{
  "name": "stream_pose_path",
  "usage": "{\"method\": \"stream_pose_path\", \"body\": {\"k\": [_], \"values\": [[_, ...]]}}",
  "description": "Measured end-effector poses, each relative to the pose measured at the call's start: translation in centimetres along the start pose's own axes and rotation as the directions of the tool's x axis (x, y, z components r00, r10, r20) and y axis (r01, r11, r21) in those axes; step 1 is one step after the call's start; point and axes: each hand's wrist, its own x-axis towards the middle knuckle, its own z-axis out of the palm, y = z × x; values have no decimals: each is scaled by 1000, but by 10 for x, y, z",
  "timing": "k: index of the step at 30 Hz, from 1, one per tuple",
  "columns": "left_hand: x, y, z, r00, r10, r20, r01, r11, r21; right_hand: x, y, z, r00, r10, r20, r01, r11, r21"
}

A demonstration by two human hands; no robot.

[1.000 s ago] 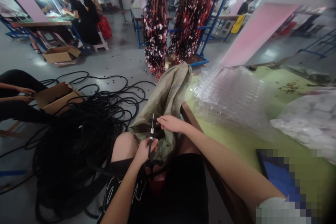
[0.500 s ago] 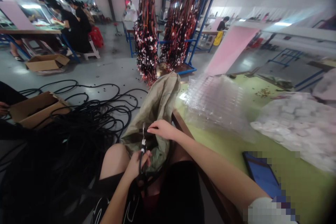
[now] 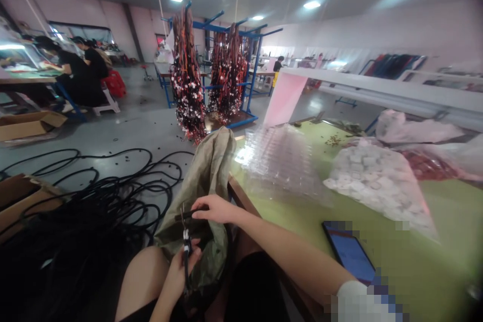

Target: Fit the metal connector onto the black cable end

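My left hand is closed around a slim pliers-like tool, held upright, with thin metal prongs, a whitish middle and dark handles. Just above it, my right hand pinches a short black tube-like piece beside the prongs. Whether the piece touches the prongs I cannot tell. Beneath both hands an olive-green sack lies gaping across my lap and against the table edge; its contents are hidden in shadow.
Loops of black cable and a cardboard box are on the floor at left. On the green table lie clear plastic packaging, a bag of white parts and a phone. Wire bundles hang from a blue rack.
The view has tilted up and turned right, so everything sits lower and further left. The right hand's fingers are closer to the prongs, with the black piece now plainer between them.
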Motion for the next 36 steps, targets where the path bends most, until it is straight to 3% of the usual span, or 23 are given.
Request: {"method": "stream_pose_path", "body": {"k": [3, 7, 10, 14, 17, 22, 25, 29, 32, 36], "values": [[1, -2, 1, 1000, 21, -18, -20, 999, 32, 0, -5, -3, 998, -40, 46, 47, 984, -169], [2, -8, 0, 1000, 0, -10, 1, 999, 54, 1, -10, -7, 993, 31, 112, 3, 955, -296], [4, -10, 1, 1000, 8, -7, -8, 998, 55, 1, -12, -10, 975, 129, 179, -72, 953, -294], [4, -2, 5, 999, 22, -27, -20, 999, 50, -1, -15, -11, 918, 256, 303, -196, 957, -214], [5, 3, 3, 999, -14, -35, 15, 998, 53, -2, -15, -9, 898, 264, 351, -213, 961, -179], [5, 0, -7, 995, -97, 4, 96, 989, 108, 1, -7, -5, 948, 201, 248, -180, 978, -103], [4, -2, -8, 997, -72, 14, 69, 986, 152, 1, -4, -3, 951, 247, 186, -225, 965, -134], [4, 2, -5, 990, -141, 6, 140, 987, 80, -1, -1, 2, 957, 287, 40, -280, 951, -131], [5, 2, -3, 995, -95, -6, 95, 995, 24, 0, -2, 5, 977, 196, -86, -211, 950, -229], [10, -7, -4, 999, -39, -24, 41, 996, 85, 1, -8, 3, 995, 95, -40, -103, 893, -437]]}}
